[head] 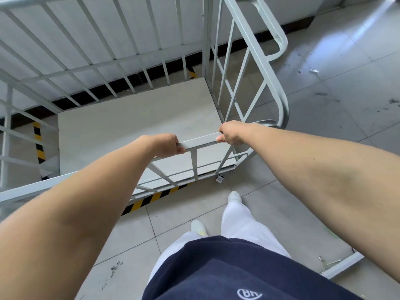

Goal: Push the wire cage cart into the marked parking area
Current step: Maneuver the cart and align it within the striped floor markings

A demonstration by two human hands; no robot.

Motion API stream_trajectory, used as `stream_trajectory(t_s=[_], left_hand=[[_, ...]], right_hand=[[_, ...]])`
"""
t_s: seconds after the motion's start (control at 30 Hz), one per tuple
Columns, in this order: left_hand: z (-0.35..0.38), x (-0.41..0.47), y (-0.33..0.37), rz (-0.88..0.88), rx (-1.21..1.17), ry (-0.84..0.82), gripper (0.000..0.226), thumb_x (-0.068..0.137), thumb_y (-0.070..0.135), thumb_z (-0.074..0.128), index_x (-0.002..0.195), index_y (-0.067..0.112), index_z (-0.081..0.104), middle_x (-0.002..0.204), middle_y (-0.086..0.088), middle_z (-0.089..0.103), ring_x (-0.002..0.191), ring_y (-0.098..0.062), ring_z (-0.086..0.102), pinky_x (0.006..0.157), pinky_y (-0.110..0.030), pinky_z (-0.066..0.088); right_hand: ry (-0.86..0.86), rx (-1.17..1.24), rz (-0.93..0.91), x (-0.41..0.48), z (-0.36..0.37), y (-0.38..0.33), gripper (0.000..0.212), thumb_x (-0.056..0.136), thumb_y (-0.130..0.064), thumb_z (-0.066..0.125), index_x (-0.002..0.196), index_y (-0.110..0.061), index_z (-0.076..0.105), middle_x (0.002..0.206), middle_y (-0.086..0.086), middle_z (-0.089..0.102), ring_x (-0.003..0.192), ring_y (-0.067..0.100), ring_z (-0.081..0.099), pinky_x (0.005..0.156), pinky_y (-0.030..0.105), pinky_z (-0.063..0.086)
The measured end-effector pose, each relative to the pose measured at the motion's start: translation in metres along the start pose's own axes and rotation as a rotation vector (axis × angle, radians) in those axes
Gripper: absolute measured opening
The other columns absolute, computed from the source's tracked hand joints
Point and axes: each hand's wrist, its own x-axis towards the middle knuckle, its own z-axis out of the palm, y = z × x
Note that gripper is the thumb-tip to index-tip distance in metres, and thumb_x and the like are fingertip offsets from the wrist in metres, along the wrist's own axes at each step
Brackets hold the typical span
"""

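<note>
The wire cage cart (pixel 134 118) is pale grey, with barred sides and a flat, bare floor panel. Its near top rail (pixel 200 140) runs between my hands. My left hand (pixel 165 145) is closed around that rail, and my right hand (pixel 230 133) grips it near the cart's right corner post. Yellow-and-black hazard tape (pixel 149 201) marks the floor under the cart's near edge. More of this tape (pixel 39 140) shows at the left and a short piece (pixel 192 73) by the far wall. The cart stands within these stripes, close to the white wall.
A white wall with a dark skirting (pixel 287 26) runs behind the cart. Grey tiled floor (pixel 337 87) with scuffs spreads out to the right. A curved tubular handle (pixel 279 40) juts from the cart's right side. A grey metal frame piece (pixel 342 264) lies low at the right.
</note>
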Motion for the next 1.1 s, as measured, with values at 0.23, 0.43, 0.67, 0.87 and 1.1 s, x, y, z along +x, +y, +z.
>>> stream_trajectory(t_s=[0.23, 0.43, 0.67, 0.87, 1.1], left_hand=[[-0.029, 0.005, 0.026, -0.095, 0.069, -0.090, 0.058, 0.095, 0.045, 0.048, 0.140, 0.008, 0.046, 0.143, -0.008, 0.048, 0.128, -0.027, 0.048, 0.108, -0.036, 0.038], [-0.053, 0.022, 0.071, -0.132, -0.084, -0.089, 0.056, 0.097, 0.045, 0.046, 0.134, 0.004, 0.053, 0.139, -0.011, 0.051, 0.128, -0.028, 0.049, 0.106, -0.037, 0.039], [-0.067, 0.036, 0.137, -0.262, -0.315, 0.085, 0.047, 0.096, 0.044, 0.048, 0.120, 0.006, 0.063, 0.123, -0.010, 0.063, 0.114, -0.029, 0.057, 0.098, -0.036, 0.045], [-0.067, 0.025, 0.169, -0.350, -0.379, 0.138, 0.045, 0.096, 0.042, 0.050, 0.119, 0.006, 0.063, 0.121, -0.011, 0.064, 0.112, -0.029, 0.058, 0.096, -0.035, 0.047], [-0.057, 0.026, 0.191, -0.381, -0.344, 0.189, 0.041, 0.091, 0.041, 0.056, 0.116, 0.009, 0.065, 0.119, -0.011, 0.065, 0.111, -0.031, 0.059, 0.096, -0.037, 0.050]], right_hand=[[0.010, -0.059, -0.142, 0.013, -0.029, 0.018, 0.046, 0.089, -0.044, 0.056, 0.120, -0.009, 0.062, 0.122, 0.007, 0.065, 0.114, 0.030, 0.059, 0.101, 0.040, 0.047], [-0.052, -0.211, -0.260, 0.036, -0.065, 0.056, 0.049, 0.092, -0.041, 0.057, 0.129, -0.010, 0.057, 0.130, 0.008, 0.060, 0.120, 0.029, 0.055, 0.103, 0.040, 0.045], [-0.036, -0.396, -0.407, 0.052, -0.105, 0.125, 0.045, 0.093, -0.040, 0.054, 0.122, -0.006, 0.061, 0.123, 0.011, 0.064, 0.115, 0.031, 0.057, 0.096, 0.035, 0.049], [-0.029, -0.428, -0.485, 0.046, -0.113, 0.151, 0.044, 0.093, -0.040, 0.054, 0.120, -0.006, 0.062, 0.121, 0.011, 0.065, 0.113, 0.031, 0.058, 0.097, 0.036, 0.049], [0.015, -0.420, -0.537, 0.033, -0.102, 0.173, 0.045, 0.092, -0.037, 0.058, 0.123, -0.004, 0.059, 0.122, 0.013, 0.064, 0.114, 0.033, 0.058, 0.097, 0.039, 0.049]])
